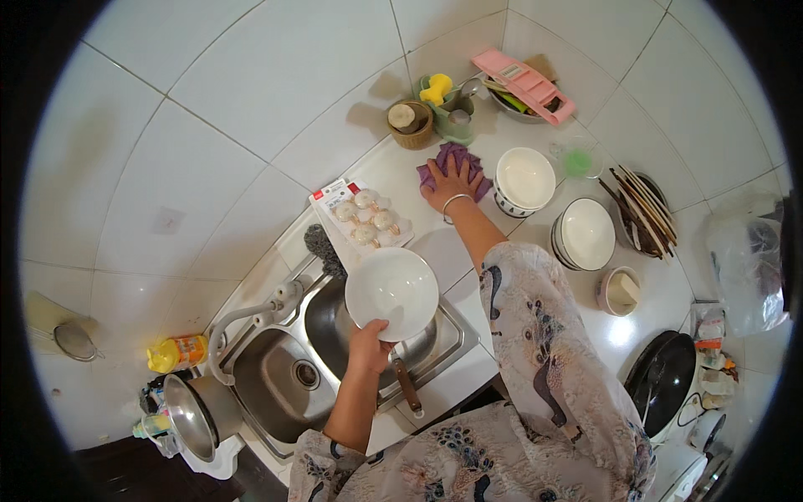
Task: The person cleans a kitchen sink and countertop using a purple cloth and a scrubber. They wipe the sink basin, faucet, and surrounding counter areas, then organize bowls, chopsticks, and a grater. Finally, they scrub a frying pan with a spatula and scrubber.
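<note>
My left hand grips a white bowl by its near rim, holding it over the right basin of the steel sink. The inside of the bowl faces up. Farther back on the white counter, my right hand lies with fingers spread on a crumpled purple cloth. Just right of the cloth stands a stack of white bowls with dark-patterned sides. Nearer to me, beside my right sleeve, is a second stack of white bowls. A wooden handle sticks out below the held bowl.
A pack of white mushrooms and a grey scrubber lie behind the sink. The faucet arches over the left basin. Chopsticks fill a container at right, near a small cup. A black pan stands at the far right.
</note>
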The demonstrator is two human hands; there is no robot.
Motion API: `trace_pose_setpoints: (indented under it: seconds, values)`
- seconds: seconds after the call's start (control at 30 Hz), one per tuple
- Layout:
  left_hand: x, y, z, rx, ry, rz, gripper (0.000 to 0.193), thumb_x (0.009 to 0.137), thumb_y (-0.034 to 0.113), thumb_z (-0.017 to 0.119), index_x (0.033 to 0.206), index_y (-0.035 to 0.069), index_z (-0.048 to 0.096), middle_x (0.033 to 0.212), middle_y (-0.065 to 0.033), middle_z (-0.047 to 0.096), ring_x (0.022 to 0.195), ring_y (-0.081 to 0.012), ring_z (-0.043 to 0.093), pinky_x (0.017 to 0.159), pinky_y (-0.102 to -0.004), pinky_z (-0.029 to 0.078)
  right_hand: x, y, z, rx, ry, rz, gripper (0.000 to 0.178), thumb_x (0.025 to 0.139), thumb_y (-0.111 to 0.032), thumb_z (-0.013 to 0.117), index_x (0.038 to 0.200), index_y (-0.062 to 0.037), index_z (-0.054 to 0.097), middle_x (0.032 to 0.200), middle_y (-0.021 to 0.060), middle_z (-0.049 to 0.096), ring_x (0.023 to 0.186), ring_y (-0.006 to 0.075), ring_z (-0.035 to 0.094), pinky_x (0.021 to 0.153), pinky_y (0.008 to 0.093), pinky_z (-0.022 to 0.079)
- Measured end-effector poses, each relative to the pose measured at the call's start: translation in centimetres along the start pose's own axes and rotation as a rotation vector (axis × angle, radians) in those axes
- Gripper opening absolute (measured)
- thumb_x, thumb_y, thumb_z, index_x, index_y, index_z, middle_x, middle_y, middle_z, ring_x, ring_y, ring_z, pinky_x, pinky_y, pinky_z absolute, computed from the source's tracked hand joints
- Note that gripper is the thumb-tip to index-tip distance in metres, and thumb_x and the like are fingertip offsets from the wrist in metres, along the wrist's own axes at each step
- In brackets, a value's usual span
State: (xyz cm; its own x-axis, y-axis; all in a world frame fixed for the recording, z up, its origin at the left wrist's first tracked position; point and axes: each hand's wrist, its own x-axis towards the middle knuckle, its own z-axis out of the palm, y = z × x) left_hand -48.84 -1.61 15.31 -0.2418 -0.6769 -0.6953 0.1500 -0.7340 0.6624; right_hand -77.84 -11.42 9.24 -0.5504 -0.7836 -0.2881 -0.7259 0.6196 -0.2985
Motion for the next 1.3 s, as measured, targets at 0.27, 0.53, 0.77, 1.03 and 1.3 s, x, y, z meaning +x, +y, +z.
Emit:
trace_pose_setpoints:
  seconds: [0.27,0.53,0.77,1.03,1.3]
  values:
    - [3.6,3.7,4.5,-0.019,-0.223,0.100,0.054,0.075,-0.003,0.043,0.127,-0.006,0.028,0.119,-0.0234,0.046,0.105,-0.0403,0.054,0.074,-0.0508,0.055,-7.8,6.3,4.3,0.041,0.102,-0.152,0.065,0.083,-0.041,0.047,0.141,-0.0180,0.027,0.148,0.0115,0.016,0.136,0.0337,0.011,0.111,0.0468,0.008]
    - [17.2,4.0,11.8,-0.038,-0.244,-0.056,0.037,0.081,0.000,0.042,0.116,-0.008,0.036,0.109,-0.0235,0.050,0.095,-0.0382,0.057,0.073,-0.0511,0.056,-20.9,13.2,4.5,0.027,0.158,-0.147,0.065,0.081,-0.043,0.052,0.138,-0.0175,0.033,0.145,0.0137,0.023,0.133,0.0365,0.019,0.108,0.0490,0.013]
    - [22.6,3.9,12.9,0.002,-0.258,-0.088,0.037,0.080,0.002,0.045,0.116,-0.004,0.038,0.105,-0.0215,0.053,0.087,-0.0366,0.059,0.070,-0.0493,0.055,-22.4,14.3,4.3,0.092,0.180,-0.099,0.065,0.079,-0.041,0.056,0.137,-0.0197,0.035,0.144,0.0135,0.026,0.131,0.0366,0.022,0.108,0.0499,0.016]
    - [18.9,3.2,14.9,-0.171,-0.193,-0.146,0.078,0.081,0.046,0.062,0.138,0.013,0.021,0.132,-0.0212,0.030,0.120,-0.0367,0.037,0.090,-0.0526,0.043,-20.4,14.3,4.9,0.109,0.272,-0.025,0.067,0.081,-0.042,0.054,0.139,-0.0155,0.032,0.144,0.0144,0.025,0.131,0.0375,0.021,0.108,0.0508,0.011]
    - [9.5,-3.5,23.7,0.357,-0.492,0.111,0.097,0.075,0.058,0.061,0.144,0.018,0.006,0.149,-0.0162,0.005,0.135,-0.0405,0.007,0.101,-0.0618,0.019,-19.3,13.3,3.7,0.176,0.401,0.040,0.064,0.083,-0.039,0.051,0.138,-0.0107,0.033,0.142,0.0152,0.028,0.128,0.0393,0.025,0.107,0.0523,0.013]
